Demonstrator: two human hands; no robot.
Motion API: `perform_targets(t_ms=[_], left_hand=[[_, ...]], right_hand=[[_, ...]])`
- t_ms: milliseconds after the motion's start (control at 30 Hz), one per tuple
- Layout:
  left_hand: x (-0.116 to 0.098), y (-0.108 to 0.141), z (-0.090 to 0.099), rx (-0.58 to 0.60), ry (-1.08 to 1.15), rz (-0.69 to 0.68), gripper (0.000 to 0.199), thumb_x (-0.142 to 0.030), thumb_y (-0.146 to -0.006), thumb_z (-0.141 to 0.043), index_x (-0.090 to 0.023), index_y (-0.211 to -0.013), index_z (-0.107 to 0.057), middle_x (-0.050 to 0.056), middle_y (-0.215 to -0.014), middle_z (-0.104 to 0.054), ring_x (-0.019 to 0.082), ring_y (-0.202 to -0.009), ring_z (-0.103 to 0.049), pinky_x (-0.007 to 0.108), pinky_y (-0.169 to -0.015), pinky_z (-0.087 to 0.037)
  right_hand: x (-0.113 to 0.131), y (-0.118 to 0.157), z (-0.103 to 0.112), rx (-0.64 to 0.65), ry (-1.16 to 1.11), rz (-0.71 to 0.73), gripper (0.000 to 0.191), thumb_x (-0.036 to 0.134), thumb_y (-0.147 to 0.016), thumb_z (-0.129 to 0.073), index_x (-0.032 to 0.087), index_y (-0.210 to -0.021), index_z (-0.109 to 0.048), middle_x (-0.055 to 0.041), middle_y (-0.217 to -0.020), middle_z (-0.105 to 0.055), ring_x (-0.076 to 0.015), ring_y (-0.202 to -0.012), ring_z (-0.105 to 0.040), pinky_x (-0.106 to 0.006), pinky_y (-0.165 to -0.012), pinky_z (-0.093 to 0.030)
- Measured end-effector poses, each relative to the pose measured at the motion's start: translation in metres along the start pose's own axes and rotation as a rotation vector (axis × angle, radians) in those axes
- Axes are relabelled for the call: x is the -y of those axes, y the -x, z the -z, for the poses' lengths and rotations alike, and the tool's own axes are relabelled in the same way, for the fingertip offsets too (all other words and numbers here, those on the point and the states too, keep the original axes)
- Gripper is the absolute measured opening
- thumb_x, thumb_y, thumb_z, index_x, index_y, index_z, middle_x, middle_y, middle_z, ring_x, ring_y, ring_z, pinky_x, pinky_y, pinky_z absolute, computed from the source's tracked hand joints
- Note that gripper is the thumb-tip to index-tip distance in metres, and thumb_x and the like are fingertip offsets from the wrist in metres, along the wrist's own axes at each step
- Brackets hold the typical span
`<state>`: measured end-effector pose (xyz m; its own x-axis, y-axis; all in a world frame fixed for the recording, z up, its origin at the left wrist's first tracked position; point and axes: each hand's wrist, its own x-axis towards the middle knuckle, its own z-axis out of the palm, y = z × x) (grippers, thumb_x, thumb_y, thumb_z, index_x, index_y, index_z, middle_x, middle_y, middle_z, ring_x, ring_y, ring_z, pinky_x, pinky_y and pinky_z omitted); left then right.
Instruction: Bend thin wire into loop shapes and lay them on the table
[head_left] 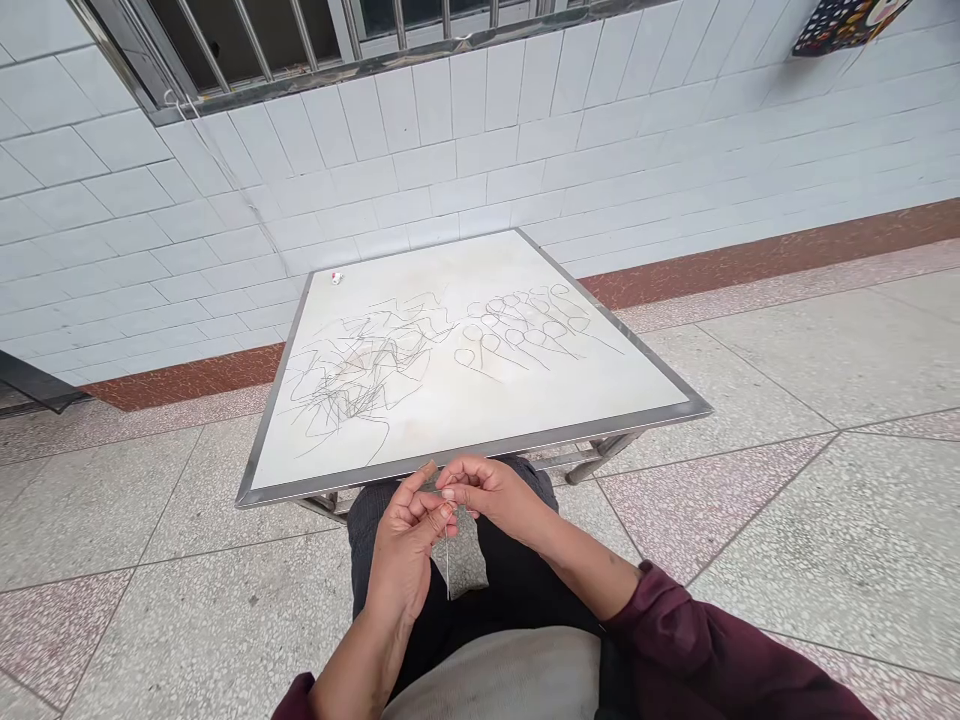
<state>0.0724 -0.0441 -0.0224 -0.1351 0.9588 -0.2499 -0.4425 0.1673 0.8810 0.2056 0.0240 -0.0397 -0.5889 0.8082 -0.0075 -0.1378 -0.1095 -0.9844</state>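
My left hand [409,530] and my right hand [484,490] meet in front of the table's near edge, above my lap. Both pinch a thin wire [448,570], whose straight end hangs down below the fingers. The upper part of the wire is hidden among my fingertips. On the white table top, a tangle of bent thin wires [364,365] lies at the left. To its right lie several wires with a round loop at one end and a straight tail [517,335].
The white table [420,440] has a grey metal rim and stands against a tiled wall [420,150]. A small white and red object [337,279] sits at its far left corner. A barred window [315,40] is above. A dark patterned cloth item [844,25] hangs at the upper right.
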Motion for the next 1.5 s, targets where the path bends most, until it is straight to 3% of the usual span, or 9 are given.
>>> perform_targets(t_ms=[133, 267, 567, 867, 1000, 1100, 1267, 1500], left_hand=[[0.002, 0.001, 0.000, 0.012, 0.028, -0.003, 0.051, -0.020, -0.068, -0.076, -0.023, -0.116, -0.061, -0.005, -0.069, -0.056, 0.007, -0.060, -0.052, 0.020, -0.061, -0.044], [0.003, 0.003, -0.002, 0.041, 0.023, -0.014, 0.050, -0.020, -0.069, -0.076, -0.024, -0.117, -0.062, -0.005, -0.068, -0.055, 0.007, -0.061, -0.051, 0.020, -0.062, -0.043], [0.008, 0.007, -0.004, 0.022, -0.084, -0.160, 0.049, -0.021, -0.077, -0.069, -0.023, -0.124, -0.055, -0.004, -0.069, -0.056, 0.008, -0.061, -0.050, 0.022, -0.067, -0.041], [0.006, 0.008, 0.002, -0.074, -0.129, -0.276, 0.050, -0.024, -0.077, -0.070, -0.021, -0.125, -0.054, -0.003, -0.071, -0.057, 0.010, -0.064, -0.050, 0.023, -0.070, -0.042], [0.005, 0.010, 0.002, -0.143, -0.148, -0.324, 0.054, -0.025, -0.077, -0.069, -0.022, -0.128, -0.051, -0.003, -0.072, -0.058, 0.010, -0.066, -0.052, 0.023, -0.071, -0.043], [0.004, 0.010, 0.003, -0.172, -0.146, -0.337, 0.055, -0.026, -0.077, -0.070, -0.023, -0.128, -0.051, -0.004, -0.071, -0.058, 0.010, -0.067, -0.052, 0.023, -0.073, -0.043], [0.007, 0.005, 0.009, -0.179, -0.151, -0.326, 0.052, -0.026, -0.077, -0.070, -0.021, -0.126, -0.052, -0.004, -0.069, -0.058, 0.009, -0.065, -0.052, 0.022, -0.072, -0.042], [0.012, -0.022, 0.009, -0.200, -0.114, -0.286, 0.058, -0.032, -0.071, -0.075, -0.020, -0.124, -0.054, -0.005, -0.066, -0.059, 0.010, -0.065, -0.054, 0.025, -0.073, -0.045]], right_hand=[[0.003, 0.001, -0.001, -0.006, -0.040, 0.009, 0.022, 0.034, -0.076, -0.067, 0.018, -0.091, -0.062, 0.0022, -0.073, -0.058, -0.0082, -0.061, -0.051, -0.019, -0.051, -0.037], [0.009, 0.002, -0.003, -0.047, -0.064, 0.004, 0.020, 0.035, -0.076, -0.066, 0.018, -0.086, -0.062, 0.0043, -0.064, -0.054, -0.0071, -0.054, -0.048, -0.018, -0.048, -0.036], [0.006, 0.003, -0.012, -0.238, 0.006, 0.072, 0.017, 0.036, -0.080, -0.059, 0.019, -0.082, -0.060, 0.0028, -0.073, -0.061, -0.0049, -0.044, -0.043, -0.018, -0.041, -0.035], [0.014, 0.002, 0.006, -0.403, -0.008, 0.184, 0.026, 0.045, -0.085, -0.055, 0.019, -0.089, -0.059, -0.0018, -0.078, -0.062, -0.0098, -0.059, -0.048, -0.022, -0.051, -0.041], [0.014, 0.007, 0.005, -0.316, 0.017, 0.170, 0.032, 0.049, -0.090, -0.046, 0.019, -0.094, -0.058, -0.0037, -0.084, -0.061, -0.0112, -0.063, -0.050, -0.023, -0.052, -0.041], [0.009, 0.009, -0.003, -0.210, -0.026, 0.121, 0.032, 0.050, -0.085, -0.053, 0.019, -0.092, -0.057, -0.0021, -0.081, -0.060, -0.0103, -0.060, -0.050, -0.023, -0.050, -0.041], [0.002, 0.004, -0.012, -0.242, -0.103, 0.114, 0.032, 0.049, -0.080, -0.061, 0.018, -0.081, -0.056, 0.0009, -0.070, -0.058, -0.0088, -0.055, -0.050, -0.022, -0.049, -0.040], [-0.014, 0.000, -0.002, -0.169, -0.028, 0.102, 0.034, 0.048, -0.080, -0.061, 0.021, -0.100, -0.056, -0.0011, -0.083, -0.058, -0.0125, -0.067, -0.056, -0.024, -0.054, -0.047]])
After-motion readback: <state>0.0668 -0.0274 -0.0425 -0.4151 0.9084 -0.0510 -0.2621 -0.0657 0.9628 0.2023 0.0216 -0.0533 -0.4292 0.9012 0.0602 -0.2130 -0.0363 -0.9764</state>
